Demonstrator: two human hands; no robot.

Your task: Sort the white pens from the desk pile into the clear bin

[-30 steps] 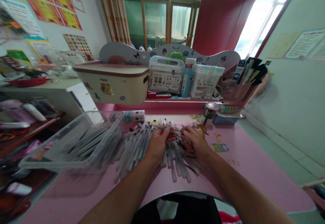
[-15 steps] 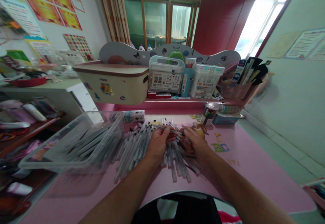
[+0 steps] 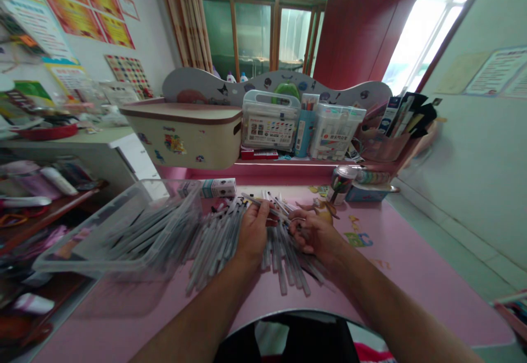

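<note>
Above the heap of pens, my left hand [image 3: 254,228] is closed round one slim pen [image 3: 250,199], its thumb pressed along the barrel. The pen slants down to the right toward my right hand [image 3: 310,232]. That hand has its fingers curled by the pen's right end; something small may be between them, but I cannot make it out. Under and around both hands lie many clear-barrelled pens [image 3: 220,236], fanned out on the pink table [image 3: 395,280]. More grey pens [image 3: 150,231] fill a clear plastic bin [image 3: 88,268] on the left.
Behind the pens lies a small white-and-teal box [image 3: 218,187]. A clear jar [image 3: 342,180] and a blue box [image 3: 368,191] stand at the back right. The raised shelf carries a lidded cream box [image 3: 185,140], marker cases [image 3: 269,121] and a brush holder [image 3: 382,143].
My right hand has turned and its fingers have shifted at the pen's right end. The pen in my left hand now tilts more steeply, its left end higher.
</note>
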